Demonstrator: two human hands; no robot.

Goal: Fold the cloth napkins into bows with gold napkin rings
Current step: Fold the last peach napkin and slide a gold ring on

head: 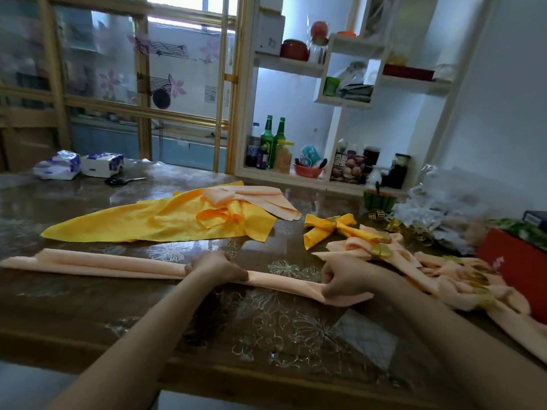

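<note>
Two of your hands grip the long rolled peach cloth napkin (118, 266) lying along the near edge of the dark floral table (266, 329): left hand (214, 269) fisted mid-roll, right hand (344, 281) pinching its right end.

Beyond fingers: wood-framed glass partition (124, 69), daylit; white wall shelving (349, 93) alongside. Beneath fingers: dark floral-patterned table (266, 335).
</note>
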